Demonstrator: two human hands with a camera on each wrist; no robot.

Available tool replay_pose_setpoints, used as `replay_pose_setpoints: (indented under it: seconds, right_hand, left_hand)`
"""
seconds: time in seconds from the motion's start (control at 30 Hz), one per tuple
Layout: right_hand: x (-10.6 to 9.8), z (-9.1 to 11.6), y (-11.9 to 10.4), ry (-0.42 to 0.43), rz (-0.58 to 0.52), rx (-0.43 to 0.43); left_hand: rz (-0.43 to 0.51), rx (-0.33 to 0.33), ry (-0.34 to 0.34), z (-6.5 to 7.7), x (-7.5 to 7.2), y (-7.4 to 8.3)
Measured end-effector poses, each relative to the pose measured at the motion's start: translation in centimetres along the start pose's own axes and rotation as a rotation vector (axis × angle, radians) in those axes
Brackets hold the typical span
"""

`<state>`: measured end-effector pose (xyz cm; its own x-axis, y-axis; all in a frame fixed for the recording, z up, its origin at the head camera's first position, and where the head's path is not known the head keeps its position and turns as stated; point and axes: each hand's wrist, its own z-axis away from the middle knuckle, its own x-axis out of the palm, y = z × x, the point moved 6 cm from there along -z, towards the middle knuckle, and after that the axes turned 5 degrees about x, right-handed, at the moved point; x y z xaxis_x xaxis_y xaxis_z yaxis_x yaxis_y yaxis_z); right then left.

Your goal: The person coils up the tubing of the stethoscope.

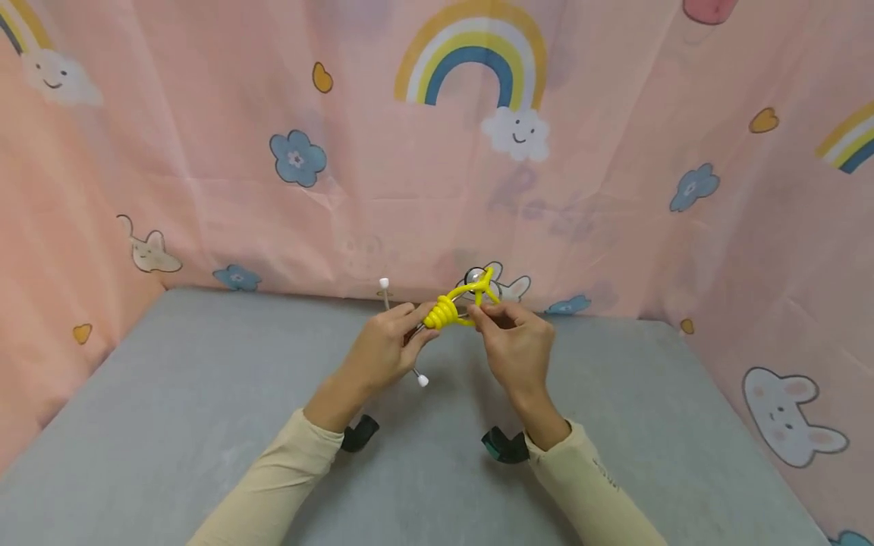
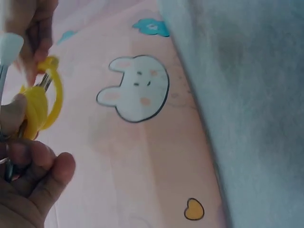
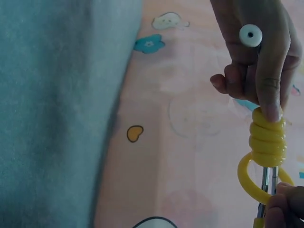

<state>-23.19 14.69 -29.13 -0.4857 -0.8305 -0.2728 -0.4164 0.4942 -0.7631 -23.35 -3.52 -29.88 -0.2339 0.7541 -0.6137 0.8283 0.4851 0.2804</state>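
Observation:
Both hands hold a device of thin metal rods [image 3: 265, 178] wrapped in yellow tubing. Part of the tubing forms a tight coil [image 1: 442, 312], and the rest loops out toward a forked yellow end [image 1: 483, 283]. My left hand [image 1: 382, 345] grips the rods below the coil, with a fingertip on the coil in the right wrist view. A thin crossbar passes behind that hand, showing a white cap [image 1: 422, 381] at its lower end and another above. My right hand [image 1: 522, 349] pinches the rods by the loop. A round, dark-rimmed piece [image 1: 475, 280] shows beside the fork.
The device is held up over a grey tabletop [image 1: 239, 402]. Behind it hangs a pink cloth [image 1: 382, 212] printed with rainbows, flowers and rabbits, also closing both sides. Black curved pieces [image 1: 505, 445] stick out by both wrists, next to the light sleeves [image 1: 293, 470].

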Motion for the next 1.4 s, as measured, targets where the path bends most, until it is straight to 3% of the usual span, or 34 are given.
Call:
replay_pose_setpoints:
  seconds: [0.17, 0.3, 0.43, 0.73, 0.83, 0.93, 1.1, 1.23, 1.4]
  right_hand:
    - [0.1, 0.0, -0.6, -0.016, 0.070, -0.058]
    - [-0.1, 0.1, -0.4, 0.011, 0.062, -0.014]
    - [-0.2, 0.2, 0.1, 0.038, 0.054, 0.018]
    - [0.0, 0.2, -0.3, -0.044, 0.111, -0.046]
    - [-0.1, -0.5, -0.5, -0.128, 0.153, -0.095]
    - [0.1, -1.1, -0.3, -0.271, 0.206, -0.137]
    - [0.7, -1.4, 0.2, -0.480, 0.189, -0.170]
    - [0.9, -1.3, 0.6, -0.539, 0.178, -0.148]
    - [1.5, -1.1, 1.3, -0.571, 0.163, -0.092]
  left_hand:
    - [0.024, -0.040, -0.036, -0.1, -0.4, -0.7]
    - [0.009, -0.012, -0.060, 0.1, -0.2, -0.5]
    - [-0.010, -0.008, -0.042, 0.2, -0.1, -0.2]
    - [0.068, -0.134, -0.041, 0.5, -1.2, -2.2]
    - [0.125, -0.152, -0.064, 0.4, -1.8, -2.9]
    - [0.186, -0.177, -0.109, 0.3, -2.2, -3.4]
    - [0.229, -0.208, -0.190, 0.4, -2.5, -3.8]
    - [0.196, -0.198, -0.220, 0.6, -2.7, -4.1]
    - [0.162, -0.196, -0.199, 0.9, -3.0, -4.8]
